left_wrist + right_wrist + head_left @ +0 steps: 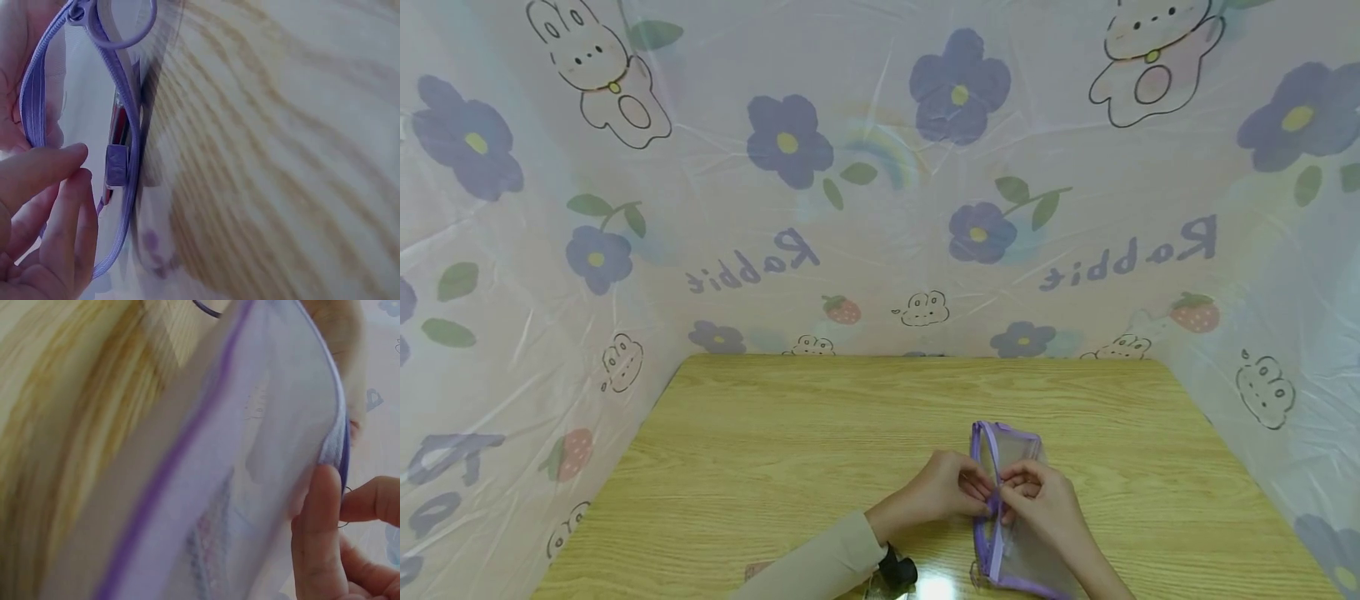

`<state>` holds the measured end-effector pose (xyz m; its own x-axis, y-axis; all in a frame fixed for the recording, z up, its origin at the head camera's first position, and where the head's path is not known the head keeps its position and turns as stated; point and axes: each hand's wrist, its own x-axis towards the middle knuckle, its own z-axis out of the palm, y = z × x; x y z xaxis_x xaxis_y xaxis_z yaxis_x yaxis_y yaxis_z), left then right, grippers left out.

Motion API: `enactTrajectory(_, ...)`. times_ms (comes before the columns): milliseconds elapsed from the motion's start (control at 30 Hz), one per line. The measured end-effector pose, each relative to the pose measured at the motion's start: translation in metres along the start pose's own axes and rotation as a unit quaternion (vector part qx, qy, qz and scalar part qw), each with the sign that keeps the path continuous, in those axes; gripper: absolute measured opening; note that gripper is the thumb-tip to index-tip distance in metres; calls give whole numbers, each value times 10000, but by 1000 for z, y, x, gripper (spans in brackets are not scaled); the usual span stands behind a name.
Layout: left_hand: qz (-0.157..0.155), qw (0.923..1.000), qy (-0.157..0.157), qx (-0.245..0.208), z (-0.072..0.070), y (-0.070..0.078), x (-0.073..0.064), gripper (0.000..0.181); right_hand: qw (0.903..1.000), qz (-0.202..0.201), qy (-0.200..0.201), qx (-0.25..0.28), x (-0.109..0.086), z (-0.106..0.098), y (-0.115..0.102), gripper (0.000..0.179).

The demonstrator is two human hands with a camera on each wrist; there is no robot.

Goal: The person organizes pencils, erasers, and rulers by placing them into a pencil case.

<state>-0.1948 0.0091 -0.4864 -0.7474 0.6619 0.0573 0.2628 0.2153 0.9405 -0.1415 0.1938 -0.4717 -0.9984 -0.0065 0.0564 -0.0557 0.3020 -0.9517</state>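
Note:
A see-through pouch (1022,517) with purple trim rests on the table, its mouth toward the left. My right hand (1037,504) pinches the mouth's edge, its finger and thumb on either side of the trim (334,447). Opposite it, my left hand (951,487) has curled fingers at the same edge. The left wrist view shows its fingertips (78,164) meeting in front of the trim; I cannot tell what lies between them. Just beyond stands a small purple block-like piece (117,165) beside a dark red strip. A purple ring (128,45) hangs at the mouth's end.
The wood-grain table (775,433) is walled on three sides by a patterned curtain (880,208). Beneath the left sleeve (827,558) shows a black round-ended object (898,570). A small brown piece (756,571) lies at the front edge, partly behind the sleeve.

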Motion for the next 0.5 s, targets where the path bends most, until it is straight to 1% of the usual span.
enactTrajectory(167,34,9998,115,135,-3,3,-2,19,10000,44,32,-36,0,1,0,15)
enactTrajectory(267,46,9997,178,163,-6,4,-3,17,10000,-28,49,-23,1,2,0,15)
enactTrajectory(367,-9,9996,227,172,-8,5,-4,16,9999,-127,45,6,0,2,1,15)
enactTrajectory(500,-129,9993,307,174,-11,7,-7,18,9999,-153,36,72,0,2,2,15)
